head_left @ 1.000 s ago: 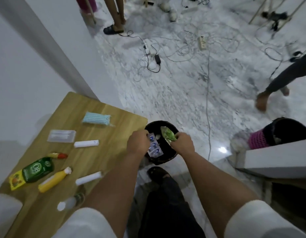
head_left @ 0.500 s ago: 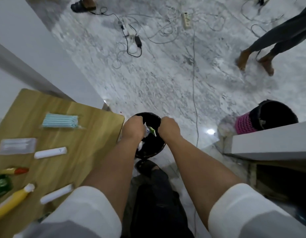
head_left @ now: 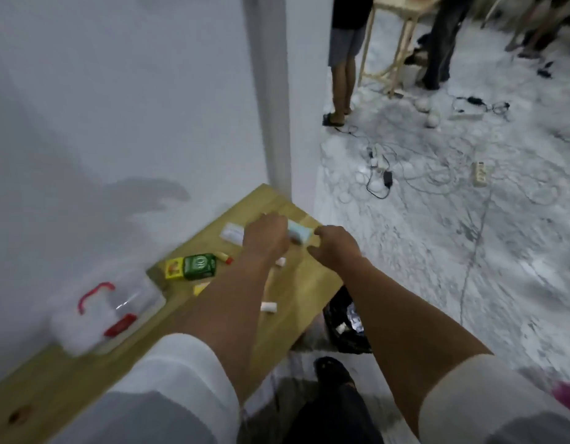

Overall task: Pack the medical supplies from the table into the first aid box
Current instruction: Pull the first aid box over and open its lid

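So the pale blue pack [head_left: 299,232] is sitting at the far end of the wooden surface [head_left: 296,293], near the corner by the wall, and both hands are right up on it. The left hand [head_left: 267,237] is on the pack's left end, fingers curled down over it, looks like it's touching or starting to grip, but it's blurry so I can't tell for sure if it actually has hold. The right hand [head_left: 336,248] hovers just beside the pack's right end, fingers loosely curled, holding nothing that I can see.

The pack's long axis runs roughly across, from the left hand toward the right one, tilted a bit so the right end sits slightly nearer the person. So it lies between the two hands, with the left one clearly closer.

The box [head_left: 107,312], clear with a red handle and latch, is well back toward the person and off to the left, against the wall. My guess is the pack has to travel back along the surface, past the green carton [head_left: 199,266] and the little white rolls [head_left: 268,307] under the left forearm. Could easily knock those on the way.
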Motion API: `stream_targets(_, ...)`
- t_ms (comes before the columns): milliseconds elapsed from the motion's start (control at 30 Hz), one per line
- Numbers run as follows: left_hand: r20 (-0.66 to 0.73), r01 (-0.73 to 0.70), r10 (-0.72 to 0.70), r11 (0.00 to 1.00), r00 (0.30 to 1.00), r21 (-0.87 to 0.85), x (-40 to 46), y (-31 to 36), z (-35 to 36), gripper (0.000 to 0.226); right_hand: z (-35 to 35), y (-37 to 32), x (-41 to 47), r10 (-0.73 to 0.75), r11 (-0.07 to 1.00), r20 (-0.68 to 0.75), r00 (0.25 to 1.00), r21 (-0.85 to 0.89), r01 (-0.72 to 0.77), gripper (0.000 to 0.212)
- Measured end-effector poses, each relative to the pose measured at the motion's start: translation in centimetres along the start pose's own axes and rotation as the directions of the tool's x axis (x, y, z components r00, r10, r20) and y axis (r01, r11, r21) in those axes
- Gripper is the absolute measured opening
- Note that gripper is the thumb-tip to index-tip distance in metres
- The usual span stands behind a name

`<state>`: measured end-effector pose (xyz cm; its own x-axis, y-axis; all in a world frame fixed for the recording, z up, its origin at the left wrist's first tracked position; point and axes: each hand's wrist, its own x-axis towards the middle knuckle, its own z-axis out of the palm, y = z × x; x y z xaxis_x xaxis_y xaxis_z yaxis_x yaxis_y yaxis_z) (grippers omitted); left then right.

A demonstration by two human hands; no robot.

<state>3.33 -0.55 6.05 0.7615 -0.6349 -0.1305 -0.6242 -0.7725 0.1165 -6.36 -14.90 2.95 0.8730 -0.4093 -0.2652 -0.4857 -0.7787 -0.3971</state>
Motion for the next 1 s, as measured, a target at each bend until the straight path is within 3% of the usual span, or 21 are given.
stream_targets(133,-0.057,0.221,-0.217,0.972,0.975,0.081,-6.7,-11.0,-3.6,0.028,0.6,-12.4,0.4,-0.24,0.967,0.017,0.971,-0.087,0.24,0.057)
stream_targets(300,-0.101,0.474,-0.467,0.877,0.879,0.074,-15.8,-22.1,-4.7,0.03,4.0,-25.5,-1.1,-0.483,0.855,0.106,0.869,-0.155,0.495,0.055)
stream_targets(533,-0.08,0.688,-0.694,0.72,0.716,-0.087,-23.5,-29.5,-1.0,0.034,11.5,-34.9,-2.3,-0.618,0.734,0.26,0.742,-0.146,0.663,0.06)
stream_targets(700,-0.057,0.724,-0.768,0.623,0.638,-0.296,-23.2,-32.6,6.2,0.061,18.2,-35.3,0.9,-0.629,0.711,0.297,0.718,-0.153,0.686,0.088)
stream_targets(800,-0.065,0.694,-0.773,0.601,0.632,-0.397,-22.3,-33.7,10.5,0.076,20.8,-33.7,2.0,-0.676,0.691,0.223,0.702,-0.137,0.709,0.092)
stream_targets(1000,-0.344,0.579,-0.776,0.627,0.529,-0.522,-21.4,-33.5,15.8,0.075,22.5,-32.4,3.0,-0.747,0.654,0.07,0.661,-0.095,0.75,0.097)
